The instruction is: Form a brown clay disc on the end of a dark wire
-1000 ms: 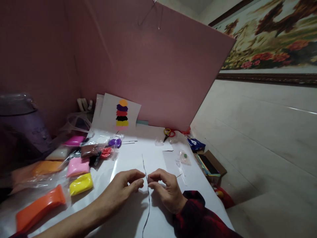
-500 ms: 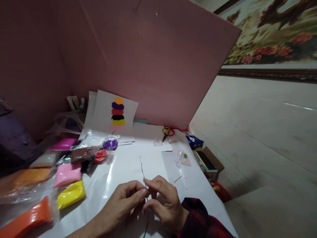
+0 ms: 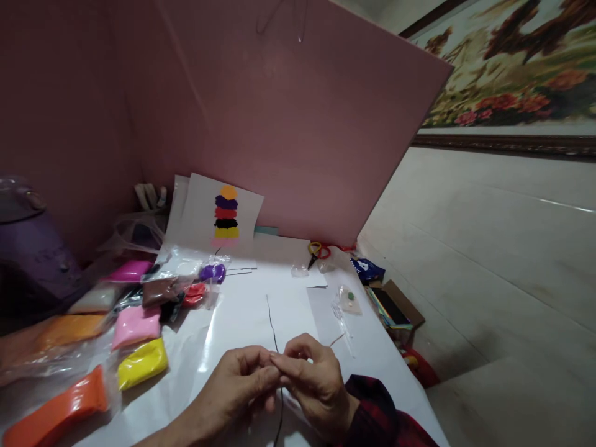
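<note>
Between my hands runs a thin black strand [image 3: 270, 323]; whether it is wire or cord I cannot tell. Its upper part extends away from me over white paper, and its lower end hangs toward the bottom edge. My left hand [image 3: 239, 382] pinches it between thumb and forefinger. My right hand [image 3: 317, 380], in a red and black checked sleeve, has its fingertips closed on the strand too, touching the left fingertips. The exact spot they grip is hidden behind the fingers.
Bagged coloured clay, including yellow [image 3: 142, 363], pink [image 3: 136, 326] and orange [image 3: 60, 403], lies at left. A sheet with painted colour bands [image 3: 254, 214] leans at the back. Scissors [image 3: 318, 251], a small bag [image 3: 350, 299] and an open box [image 3: 401, 304] lie right.
My right fingers, spread apart earlier, have closed in beside the left fingertips on the strand. The whole view has shifted slightly.
</note>
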Tool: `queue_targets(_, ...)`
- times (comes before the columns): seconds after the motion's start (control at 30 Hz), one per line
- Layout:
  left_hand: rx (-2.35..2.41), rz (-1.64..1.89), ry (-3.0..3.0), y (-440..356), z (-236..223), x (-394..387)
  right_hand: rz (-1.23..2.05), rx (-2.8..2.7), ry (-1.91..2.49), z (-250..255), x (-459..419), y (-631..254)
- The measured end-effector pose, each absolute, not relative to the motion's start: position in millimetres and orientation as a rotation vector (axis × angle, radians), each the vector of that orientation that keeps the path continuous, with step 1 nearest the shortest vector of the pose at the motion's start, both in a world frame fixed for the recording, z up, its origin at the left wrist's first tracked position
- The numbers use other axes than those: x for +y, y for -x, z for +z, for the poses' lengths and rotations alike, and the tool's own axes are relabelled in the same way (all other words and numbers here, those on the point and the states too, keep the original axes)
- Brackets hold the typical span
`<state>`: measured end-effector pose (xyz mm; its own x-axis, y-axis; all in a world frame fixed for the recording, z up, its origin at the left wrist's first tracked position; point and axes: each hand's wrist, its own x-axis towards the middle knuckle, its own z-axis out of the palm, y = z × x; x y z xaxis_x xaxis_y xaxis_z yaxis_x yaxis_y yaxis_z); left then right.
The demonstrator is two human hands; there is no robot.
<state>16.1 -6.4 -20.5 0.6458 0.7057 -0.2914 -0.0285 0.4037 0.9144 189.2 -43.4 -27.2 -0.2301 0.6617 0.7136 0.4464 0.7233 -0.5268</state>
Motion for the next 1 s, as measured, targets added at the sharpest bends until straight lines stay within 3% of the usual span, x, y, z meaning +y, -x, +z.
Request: queue_targets(1.0,0.628,0.560,-0.988,-16.9,-28.5,-0.7,0.409,-1.752,0.887,-27.5,-45.5,-184.3)
